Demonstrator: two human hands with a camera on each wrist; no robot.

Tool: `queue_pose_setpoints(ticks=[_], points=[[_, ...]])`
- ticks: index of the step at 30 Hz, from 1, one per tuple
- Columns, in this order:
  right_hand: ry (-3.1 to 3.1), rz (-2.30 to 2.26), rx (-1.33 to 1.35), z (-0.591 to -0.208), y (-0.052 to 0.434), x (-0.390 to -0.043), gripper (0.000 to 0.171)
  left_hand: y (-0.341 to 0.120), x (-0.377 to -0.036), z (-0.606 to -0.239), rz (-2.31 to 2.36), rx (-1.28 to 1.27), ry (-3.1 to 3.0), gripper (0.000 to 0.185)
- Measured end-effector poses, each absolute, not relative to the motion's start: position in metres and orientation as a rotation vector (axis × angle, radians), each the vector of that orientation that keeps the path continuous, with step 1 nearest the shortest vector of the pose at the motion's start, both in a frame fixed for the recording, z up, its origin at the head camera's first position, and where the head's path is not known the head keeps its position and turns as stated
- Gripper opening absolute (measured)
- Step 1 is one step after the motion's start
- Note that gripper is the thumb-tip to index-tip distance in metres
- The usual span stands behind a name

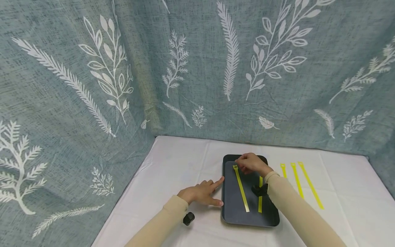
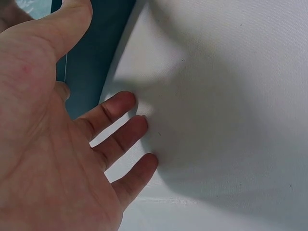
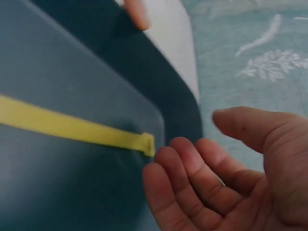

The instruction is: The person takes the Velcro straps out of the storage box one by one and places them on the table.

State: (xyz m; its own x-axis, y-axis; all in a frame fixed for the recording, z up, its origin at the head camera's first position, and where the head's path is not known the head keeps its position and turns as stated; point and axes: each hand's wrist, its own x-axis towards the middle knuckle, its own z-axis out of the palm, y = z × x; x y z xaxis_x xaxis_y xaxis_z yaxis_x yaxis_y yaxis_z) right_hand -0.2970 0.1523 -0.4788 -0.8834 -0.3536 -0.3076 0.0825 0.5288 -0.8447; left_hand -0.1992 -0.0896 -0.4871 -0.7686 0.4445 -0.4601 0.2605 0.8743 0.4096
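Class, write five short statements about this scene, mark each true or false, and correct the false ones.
1. Two yellow straps show in the dark tray. True.
2. The left hand grips a yellow strap. False: the left hand is at the tray's left edge, holding no strap.
3. Three other straps lie right of the tray. True.
4. The curtain is plain red. False: the curtain is blue-green with white leaf patterns.
5. The right hand is over the tray's far end. True.

Smooth matt tray [image 1: 229,206], plastic yellow straps [image 1: 241,189], cloth table cover [image 1: 182,164], rough woven backdrop [image 1: 202,68]
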Motion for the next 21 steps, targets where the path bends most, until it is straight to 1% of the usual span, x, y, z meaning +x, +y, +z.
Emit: queue_pose_setpoints(ticks=[2,4,8,11,18,21], points=[[2.378,-1.232,-0.237,-0.482,0.152,-0.295,0.028,-0.09,-0.199,-0.488,0.439,0.507,2.48,0.096],[2.425,-1.132,-0.249,-0.486,0.151,-0.293,0.028,-0.09,-0.199,-0.488,0.443,0.51,2.478,0.096],[2.453,-0.872,-0.264,-0.49,0.148,-0.289,0.037,-0.09,-0.199,-0.489,0.432,0.51,2.478,0.096],[2.45,-0.728,-0.256,-0.493,0.144,-0.285,0.04,-0.09,-0.199,-0.489,0.422,0.499,2.48,0.096],[2.513,-0.608,-0.213,-0.496,0.133,-0.276,0.038,-0.09,-0.199,-0.488,0.43,0.5,2.474,0.096],[2.513,-0.603,-0.2,-0.497,0.128,-0.276,0.033,-0.091,-0.201,-0.489,0.421,0.514,2.477,0.096]])
